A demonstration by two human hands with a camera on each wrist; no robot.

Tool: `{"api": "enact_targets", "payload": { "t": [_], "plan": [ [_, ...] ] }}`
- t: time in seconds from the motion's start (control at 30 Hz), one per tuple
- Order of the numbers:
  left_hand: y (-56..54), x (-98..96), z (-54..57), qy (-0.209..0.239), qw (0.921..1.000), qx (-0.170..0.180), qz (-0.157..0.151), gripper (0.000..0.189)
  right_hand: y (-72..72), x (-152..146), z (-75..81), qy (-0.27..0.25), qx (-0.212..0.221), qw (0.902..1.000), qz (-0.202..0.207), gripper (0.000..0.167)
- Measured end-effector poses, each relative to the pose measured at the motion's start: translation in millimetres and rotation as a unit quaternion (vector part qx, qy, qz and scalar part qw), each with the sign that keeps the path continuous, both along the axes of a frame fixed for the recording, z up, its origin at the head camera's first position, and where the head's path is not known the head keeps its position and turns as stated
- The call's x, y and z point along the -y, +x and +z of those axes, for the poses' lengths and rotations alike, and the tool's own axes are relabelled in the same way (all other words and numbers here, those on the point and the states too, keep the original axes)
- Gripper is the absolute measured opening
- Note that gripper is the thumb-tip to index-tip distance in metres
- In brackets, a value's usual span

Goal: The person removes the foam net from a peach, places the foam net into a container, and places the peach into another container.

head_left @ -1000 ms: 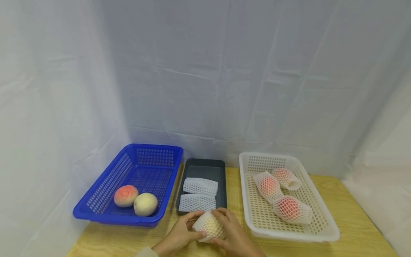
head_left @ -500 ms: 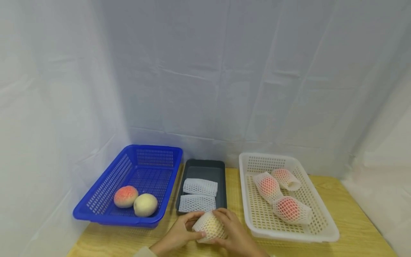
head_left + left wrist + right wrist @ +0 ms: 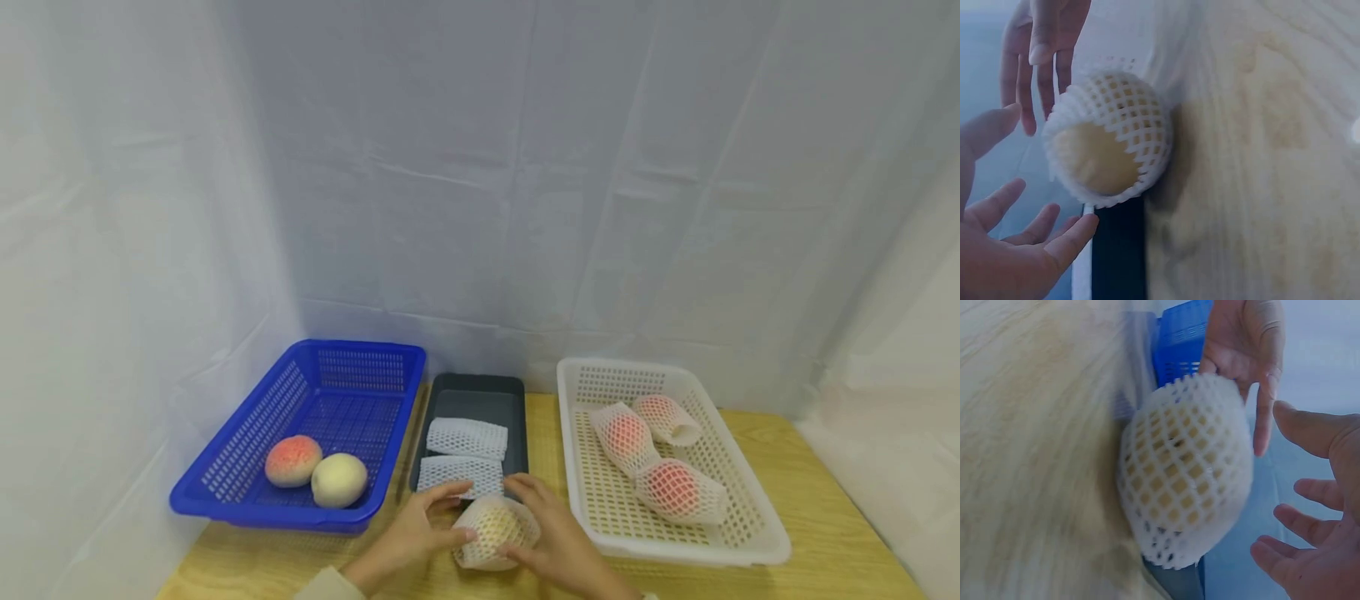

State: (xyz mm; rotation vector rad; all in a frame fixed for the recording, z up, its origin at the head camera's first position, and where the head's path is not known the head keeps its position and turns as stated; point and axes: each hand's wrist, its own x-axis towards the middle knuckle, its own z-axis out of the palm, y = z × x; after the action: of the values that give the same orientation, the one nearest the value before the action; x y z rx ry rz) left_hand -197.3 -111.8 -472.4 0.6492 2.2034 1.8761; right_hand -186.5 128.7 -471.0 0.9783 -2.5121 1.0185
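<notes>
"Fruit [image 3: 1099, 161], pale yellow, in a white net sleeve [image 3: 1185, 472]. Where do we place it?"

"On the bench [image 3: 810, 500], we'd say, just beyond the near end of the dark tray [image 3: 480, 400], between the two hands. The left wrist view gives us a patch of bare skin at one end of the net."

"And the left grip [image 3: 411, 533]?"

"Fingers spread, thumb well apart from them, nothing held. We note the fingertips just beside the sleeve; touch, we cannot tell."

"Right grip [image 3: 555, 537]?"

"Much the same: loose, wide, holding nothing. From the right wrist we see a gap between its fingers and the net."

"Surroundings, then. In the tray we count two flat sleeves, the farther one [image 3: 467, 438] and the nearer one [image 3: 460, 473], lying crosswise."

"To the left, a blue basket [image 3: 352, 417]. In its near part we see a reddish fruit [image 3: 293, 461] and a cream fruit [image 3: 340, 481], side by side."

"To the right, a white basket [image 3: 690, 552]. We count three red fruits in nets: one left [image 3: 627, 439], one far [image 3: 663, 418], one near [image 3: 675, 489]."

"Behind everything, we log pale sheeting [image 3: 480, 208], creased."
</notes>
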Motion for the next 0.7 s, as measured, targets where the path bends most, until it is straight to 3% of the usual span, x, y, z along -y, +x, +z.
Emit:
{"api": "enact_targets", "payload": {
  "t": [0.17, 0.4, 0.7],
  "plan": [
    [-5.2, 7.3, 18.8, -0.014, 0.9999, -0.005, 0.008, 0.065, 3.0, -6, 19.1, -0.035, 0.056, 0.9978, 0.011, 0.071],
    [-9.0, 21.7, 44.6, -0.016, 0.9992, 0.023, 0.028, 0.067, -3.0, -26, 35.5, -0.075, 0.030, 0.9967, -0.011, 0.071],
    [-13.0, 42.4, 62.0, -0.026, 0.9977, -0.010, 0.062, 0.067, -9.0, -59, 47.6, -0.097, 0.005, 0.9936, -0.057, 0.072]
  ]
}}
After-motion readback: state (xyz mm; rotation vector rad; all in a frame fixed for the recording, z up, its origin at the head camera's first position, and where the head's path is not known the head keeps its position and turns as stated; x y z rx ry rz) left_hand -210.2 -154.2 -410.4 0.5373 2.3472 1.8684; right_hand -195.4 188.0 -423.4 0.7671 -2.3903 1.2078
